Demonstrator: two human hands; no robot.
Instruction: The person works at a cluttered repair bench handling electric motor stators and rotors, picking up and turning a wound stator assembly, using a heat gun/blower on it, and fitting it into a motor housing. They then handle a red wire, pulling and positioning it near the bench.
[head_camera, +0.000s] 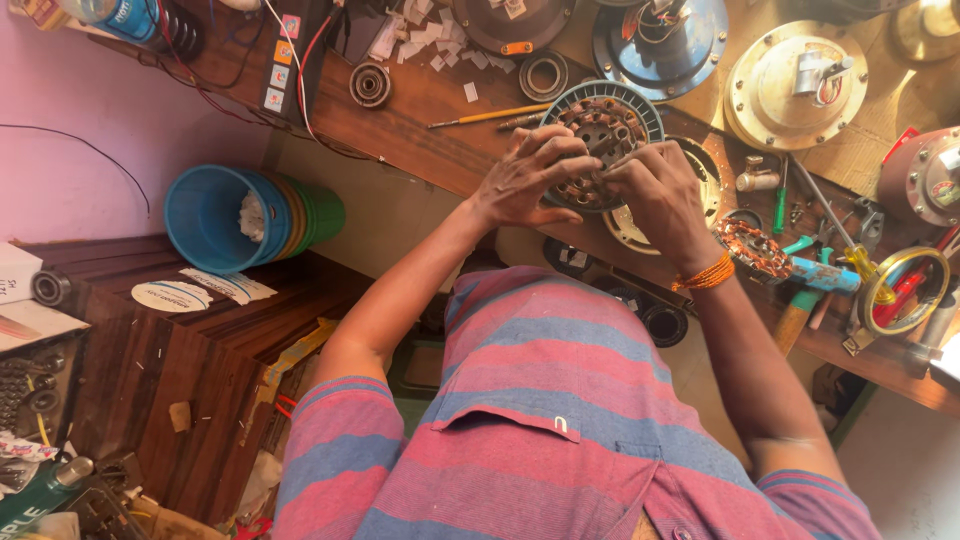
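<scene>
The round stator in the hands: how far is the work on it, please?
Done: the stator is out of its housing; open fan motor shells lie on the bench. In hand: the left hand and right hand both grip it, fingers at its copper-coloured slots. Left: another wound core lies aside, and nothing is reassembled. How many slots are finished cannot be seen.

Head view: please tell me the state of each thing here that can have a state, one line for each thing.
round stator core: held up above the bench in both hands, slots facing the camera.
left hand: gripping the core's left edge.
right hand: gripping the core's right side.
blue bucket: lying on its side, nested in other buckets, something white inside.
copper-wound stator: lying flat on the bench.
yellow-handled brush: lying flat on the bench.
</scene>
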